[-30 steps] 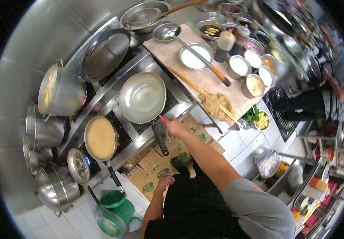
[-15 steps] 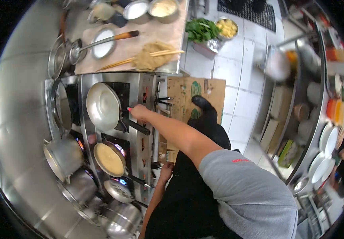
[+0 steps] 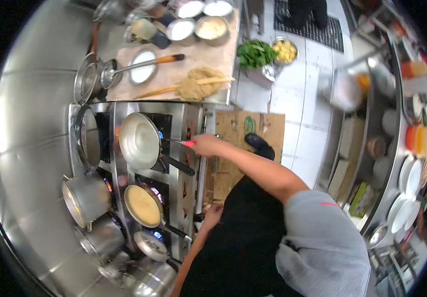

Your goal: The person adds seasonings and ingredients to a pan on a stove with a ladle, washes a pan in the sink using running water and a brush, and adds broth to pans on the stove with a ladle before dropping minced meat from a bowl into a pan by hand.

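My right hand (image 3: 207, 145) is closed around a red-handled stick lighter (image 3: 189, 143). Its thin metal neck points at the burner under a pale, deep frying pan (image 3: 139, 141), where a small blue flame shows. That pan's black handle juts out over the stove front below my hand. My left hand (image 3: 214, 214) is low at the stove's front edge, fingers curled, beside a dark knob-like part (image 3: 199, 217). Whether it grips that part is hidden. Nearby, a smaller frying pan (image 3: 143, 206) holds a yellowish layer over a lit burner.
A large pot (image 3: 85, 199) stands at the back of the stove (image 3: 177, 126), with other pans and pots below. A side counter (image 3: 119, 91) holds bowls, a ladle (image 3: 139, 68), chopsticks and a cloth (image 3: 199, 85). Greens (image 3: 256, 53) lie beyond; plates fill a shelf at right.
My right hand has drawn back from the burner, exposing the lighter's metal neck. A blue flame now shows beside the pale pan. My left hand stays low at the stove front.
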Demonstrator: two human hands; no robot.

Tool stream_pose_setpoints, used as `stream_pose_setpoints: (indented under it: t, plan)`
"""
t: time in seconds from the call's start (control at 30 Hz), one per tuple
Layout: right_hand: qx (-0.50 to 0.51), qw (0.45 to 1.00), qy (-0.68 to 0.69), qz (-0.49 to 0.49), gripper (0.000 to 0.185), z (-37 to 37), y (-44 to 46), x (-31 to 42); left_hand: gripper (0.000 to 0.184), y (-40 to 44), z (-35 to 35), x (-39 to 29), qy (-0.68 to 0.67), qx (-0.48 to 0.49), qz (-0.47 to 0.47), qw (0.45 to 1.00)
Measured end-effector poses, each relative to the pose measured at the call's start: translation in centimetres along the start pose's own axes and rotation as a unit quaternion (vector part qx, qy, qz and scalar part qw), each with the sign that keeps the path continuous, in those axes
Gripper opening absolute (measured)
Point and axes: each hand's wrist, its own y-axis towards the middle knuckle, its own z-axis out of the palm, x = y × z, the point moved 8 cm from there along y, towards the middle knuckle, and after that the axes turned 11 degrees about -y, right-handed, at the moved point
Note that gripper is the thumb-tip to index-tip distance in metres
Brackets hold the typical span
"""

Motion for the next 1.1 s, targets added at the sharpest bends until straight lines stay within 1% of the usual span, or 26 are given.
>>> stream_pose_setpoints:
  t: [0.03,0.07,0.1,0.13,0.17,0.2,0.3,0.37,0.43,0.5,0.53,0.57,0.6,0.63,0.67,0.7,0.73,0.77,0.8,0.83,0.87,0.93,1.0,1.03,1.07,1.1]
  plan:
    - [-0.039,0.999,-0.006,-0.027,0.046,-4.1,-4.0,0.1,0.031,0.2,0.4,-0.1,-0.014,0.002,0.011,1.0]
    - [-0.108,0.992,0.009,-0.068,0.04,-8.1,-7.1,-0.2,0.031,0.5,0.8,-0.1,-0.028,0.003,0.022,0.999]
    - [-0.186,0.979,-0.021,-0.079,0.038,-11.3,-8.9,-1.0,0.031,0.9,1.2,0.4,-0.054,-0.005,0.026,0.998]
    - [-0.215,0.973,-0.049,-0.069,0.041,-15.1,-10.5,-0.9,0.032,1.4,1.7,1.1,-0.079,-0.009,0.028,0.996]
    - [-0.22,0.971,-0.096,-0.009,0.044,-17.4,-10.4,-2.0,0.032,1.9,2.1,1.2,-0.103,-0.012,0.029,0.994]
    - [-0.249,0.96,-0.123,-0.026,0.045,-19.3,-9.6,-2.5,0.032,1.4,1.6,-0.5,-0.169,0.006,-0.051,0.984]
    - [-0.292,0.931,-0.218,-0.018,0.044,-22.7,-4.5,-2.5,0.031,1.8,-0.2,-5.4,-0.245,-0.017,0.007,0.969]
    - [-0.277,0.933,-0.231,-0.017,0.047,-23.8,-0.7,-2.0,0.031,2.0,-1.6,-10.3,-0.314,-0.015,0.049,0.948]
    - [-0.348,0.893,-0.248,-0.139,0.041,-24.8,1.9,-0.2,0.032,4.3,-2.4,-13.6,-0.376,-0.011,0.071,0.924]
    - [-0.367,0.905,-0.145,-0.16,0.029,-27.7,2.8,0.5,0.032,6.4,-2.7,-14.4,-0.44,-0.018,0.064,0.896]
    - [-0.359,0.927,-0.057,-0.096,0.02,-30.0,3.3,-0.8,0.032,6.7,-3.5,-15.5,-0.44,-0.035,0.064,0.895]
    - [-0.375,0.923,-0.077,-0.049,0.017,-33.4,3.3,-1.7,0.032,7.3,-4.3,-17.5,-0.437,-0.043,0.065,0.896]
    - [-0.424,0.905,-0.025,-0.026,0.02,-37.4,3.3,-3.1,0.032,7.8,-4.6,-19.4,-0.43,-0.041,0.069,0.899]
    - [-0.494,0.868,-0.026,-0.035,0.022,-42.0,2.8,-3.9,0.032,8.0,-5.0,-20.4,-0.404,-0.048,0.065,0.911]
    - [-0.499,0.866,-0.014,0.026,0.027,-46.0,3.6,-6.6,0.032,8.6,-5.3,-21.5,-0.377,-0.044,0.068,0.923]
    - [-0.511,0.857,-0.016,0.062,0.035,-49.5,4.4,-8.9,0.032,9.7,-5.2,-22.9,-0.35,-0.039,0.076,0.933]
    - [-0.513,0.856,-0.017,0.065,0.044,-52.4,6.8,-12.1,0.032,10.8,-5.1,-24.0,-0.371,-0.03,0.075,0.925]
    - [-0.507,0.86,-0.043,0.044,0.048,-54.6,8.4,-13.2,0.032,11.1,-5.2,-24.3,-0.391,-0.03,0.068,0.917]
    - [-0.467,0.884,0.005,0.018,0.047,-55.8,11.8,-15.7,0.032,11.2,-5.3,-24.4,-0.411,-0.035,0.057,0.909]
    - [-0.424,0.904,0.054,-0.008,0.045,-56.7,14.0,-16.4,0.032,11.6,-5.7,-25.1,-0.415,-0.029,0.051,0.908]
    - [-0.362,0.93,0.066,0.003,0.042,-57.0,15.7,-17.6,0.032,12.1,-5.9,-25.9,-0.42,-0.023,0.044,0.906]
    - [-0.232,0.968,0.096,0.024,0.037,-56.6,17.4,-16.1,0.033,12.4,-6.5,-27.6,-0.444,-0.018,0.024,0.896]
    - [-0.176,0.984,0.005,-0.012,0.032,-56.0,18.1,-14.7,0.033,12.8,-7.4,-29.4,-0.483,-0.017,0.002,0.875]
    - [-0.145,0.988,-0.04,-0.031,0.03,-55.1,18.2,-13.9,0.033,13.2,-7.6,-29.5,-0.486,-0.021,-0.004,0.873]
    - [-0.141,0.975,-0.139,-0.102,0.03,-54.9,16.9,-11.1,0.033,13.7,-7.6,-29.4,-0.491,-0.026,-0.011,0.871]
    - [-0.157,0.956,-0.178,-0.172,0.029,-54.9,15.7,-9.1,0.032,14.2,-7.7,-29.2,-0.496,-0.032,-0.016,0.867]
